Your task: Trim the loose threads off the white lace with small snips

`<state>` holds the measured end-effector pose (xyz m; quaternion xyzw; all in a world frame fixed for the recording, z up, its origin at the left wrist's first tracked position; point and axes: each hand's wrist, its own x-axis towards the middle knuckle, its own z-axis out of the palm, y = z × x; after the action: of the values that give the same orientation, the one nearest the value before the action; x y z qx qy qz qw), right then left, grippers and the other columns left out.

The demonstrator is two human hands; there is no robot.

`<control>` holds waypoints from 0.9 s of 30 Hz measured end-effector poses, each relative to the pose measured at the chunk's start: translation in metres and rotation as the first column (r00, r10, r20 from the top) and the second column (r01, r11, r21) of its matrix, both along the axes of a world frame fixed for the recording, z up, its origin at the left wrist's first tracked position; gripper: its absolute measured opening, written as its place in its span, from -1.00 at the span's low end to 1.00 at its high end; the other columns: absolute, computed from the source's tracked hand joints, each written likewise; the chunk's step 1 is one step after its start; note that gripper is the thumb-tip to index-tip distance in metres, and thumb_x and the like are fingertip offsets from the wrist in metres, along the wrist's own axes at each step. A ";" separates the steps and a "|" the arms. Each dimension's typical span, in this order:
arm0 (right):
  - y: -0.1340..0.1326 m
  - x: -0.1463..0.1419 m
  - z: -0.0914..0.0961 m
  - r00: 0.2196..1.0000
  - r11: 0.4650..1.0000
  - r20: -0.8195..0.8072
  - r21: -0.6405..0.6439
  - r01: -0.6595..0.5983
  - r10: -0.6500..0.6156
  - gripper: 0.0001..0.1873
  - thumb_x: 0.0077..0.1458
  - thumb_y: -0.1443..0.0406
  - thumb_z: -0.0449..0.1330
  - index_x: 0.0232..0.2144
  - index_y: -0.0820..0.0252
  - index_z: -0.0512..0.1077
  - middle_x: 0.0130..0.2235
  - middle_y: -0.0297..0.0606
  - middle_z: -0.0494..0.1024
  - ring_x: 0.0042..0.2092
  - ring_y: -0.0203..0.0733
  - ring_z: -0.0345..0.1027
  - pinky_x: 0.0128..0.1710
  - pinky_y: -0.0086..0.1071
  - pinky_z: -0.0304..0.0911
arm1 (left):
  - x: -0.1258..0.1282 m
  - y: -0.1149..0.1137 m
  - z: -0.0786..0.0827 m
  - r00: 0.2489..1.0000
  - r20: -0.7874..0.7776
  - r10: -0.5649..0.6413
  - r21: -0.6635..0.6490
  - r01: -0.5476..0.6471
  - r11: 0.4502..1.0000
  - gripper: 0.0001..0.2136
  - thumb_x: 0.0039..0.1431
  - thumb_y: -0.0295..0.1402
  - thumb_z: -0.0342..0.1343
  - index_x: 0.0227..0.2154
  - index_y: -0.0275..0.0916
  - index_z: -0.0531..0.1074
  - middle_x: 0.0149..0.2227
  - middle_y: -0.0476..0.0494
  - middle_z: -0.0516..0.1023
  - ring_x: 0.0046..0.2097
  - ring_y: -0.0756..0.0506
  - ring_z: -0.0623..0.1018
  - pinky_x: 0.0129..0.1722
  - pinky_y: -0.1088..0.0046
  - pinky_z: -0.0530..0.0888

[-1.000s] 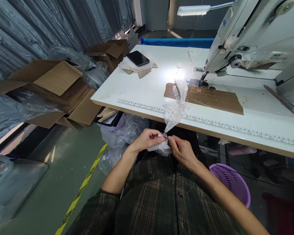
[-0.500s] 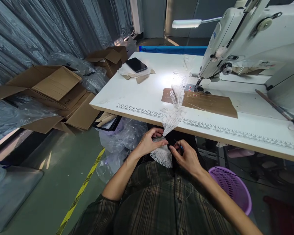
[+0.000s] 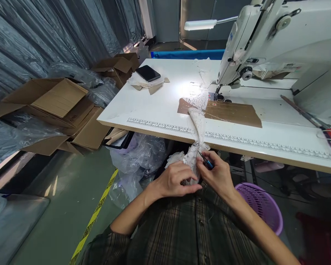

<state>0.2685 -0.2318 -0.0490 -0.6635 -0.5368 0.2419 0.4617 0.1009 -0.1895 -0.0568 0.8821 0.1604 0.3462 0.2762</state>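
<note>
A strip of white lace (image 3: 198, 123) runs from the sewing machine over the table edge and down onto my lap. My left hand (image 3: 179, 179) lies palm down over its lower part, thumb spread apart from the bent fingers; the lace shows in the gap between them. My right hand (image 3: 215, 172) is closed on small thread snips (image 3: 209, 163) with a blue handle. Their dark tip points up and left at the lace just below the table edge. The right fingertips touch the lace there; whether they also pinch it I cannot tell.
The white sewing machine (image 3: 244, 44) stands at the right of the table (image 3: 151, 110), under a lit lamp (image 3: 200, 25). Brown card (image 3: 234, 113) lies before the needle. A phone (image 3: 148, 73) rests at the back left. Cardboard boxes (image 3: 57, 101) and a purple basket (image 3: 260, 206) flank the table.
My left hand has turned palm down and its thumb has come away from the lace. My right hand has risen to the lace with the snips. The lace now hangs straighter over the edge.
</note>
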 end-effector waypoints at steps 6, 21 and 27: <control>-0.020 -0.003 0.004 0.900 0.909 -0.147 -0.014 -0.416 0.409 -0.80 0.18 0.22 0.13 -0.36 0.21 0.48 -0.52 -0.35 0.40 -0.50 -0.33 0.18 -0.50 -0.47 0.15 | -0.008 0.035 -0.001 0.985 0.104 0.134 -0.601 -0.045 0.798 -0.51 0.04 0.03 0.21 -0.11 -0.27 0.52 -0.04 -0.31 0.49 0.01 -0.20 0.49 -0.01 0.27 0.43; -0.009 0.014 -0.026 0.918 0.896 -0.148 -0.208 -0.392 0.367 -0.43 0.35 0.02 -0.20 -0.43 0.20 0.42 -0.49 -0.31 0.41 -0.49 -0.27 0.20 -0.47 -0.40 0.13 | -0.013 0.022 0.000 0.984 -0.015 0.177 -0.953 -0.068 0.296 -0.66 -0.08 -0.20 0.37 -0.30 -0.34 0.52 -0.38 -0.07 0.56 -0.42 0.06 0.46 -0.41 0.56 0.36; 0.000 0.004 -0.024 0.907 0.889 -0.042 -0.183 -0.419 0.419 -0.51 0.34 0.04 -0.14 -0.50 0.17 0.30 -0.55 -0.38 0.30 -0.50 -0.29 0.15 -0.49 -0.41 0.05 | -0.013 0.021 0.003 0.985 -0.043 0.169 -0.929 -0.102 0.355 -0.71 -0.03 -0.17 0.33 -0.39 -0.34 0.58 -0.46 -0.07 0.54 -0.44 0.04 0.43 -0.49 0.58 0.30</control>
<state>0.2725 -0.2320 -0.0732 -0.5725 -0.6415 0.3858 0.3344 0.0880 -0.1685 -0.0543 0.5466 0.3909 0.2438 0.6993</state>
